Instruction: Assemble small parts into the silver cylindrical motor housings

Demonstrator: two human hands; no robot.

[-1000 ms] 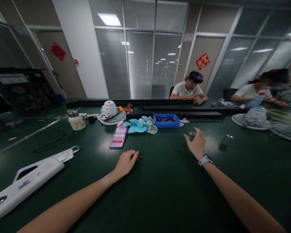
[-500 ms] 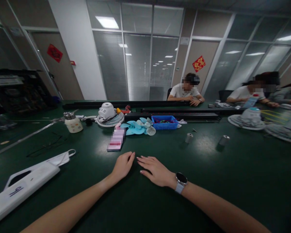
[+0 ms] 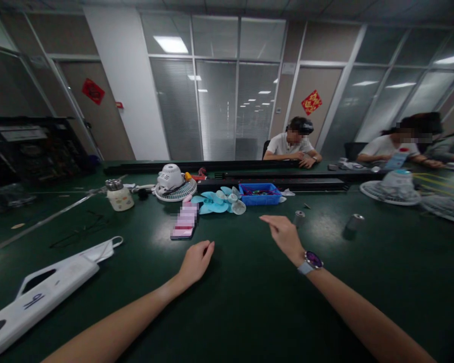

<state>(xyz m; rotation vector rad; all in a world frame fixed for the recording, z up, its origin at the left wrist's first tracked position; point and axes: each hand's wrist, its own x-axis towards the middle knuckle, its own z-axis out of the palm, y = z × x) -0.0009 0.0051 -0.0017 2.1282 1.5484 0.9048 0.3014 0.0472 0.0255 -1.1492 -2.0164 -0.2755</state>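
My left hand (image 3: 194, 262) rests on the dark green table (image 3: 234, 307), its fingers curled in and no object visible in them. A phone (image 3: 184, 224) with a blurred pink screen lies just beyond it. My right hand (image 3: 287, 238) is farther forward and to the right, fingers stretched out to the left and holding nothing. Right behind that hand stands a small metal cylinder (image 3: 299, 216), and a second metal cylinder (image 3: 356, 220) stands farther right. Light blue fan blades (image 3: 215, 202) lie beside a blue plastic tray (image 3: 264, 200) with small coloured parts in it.
At the left lie a long white device (image 3: 41, 307) and a cream jar (image 3: 121, 199). A white fan head on its grille (image 3: 176, 190) sits behind the phone. Black rails (image 3: 287, 185) cross the far side. People sit opposite, near more fan parts (image 3: 391, 191).
My right hand has moved from beside my left hand, forward and to the right, towards the nearer metal cylinder. The left hand stays in place; the view has tilted slightly.
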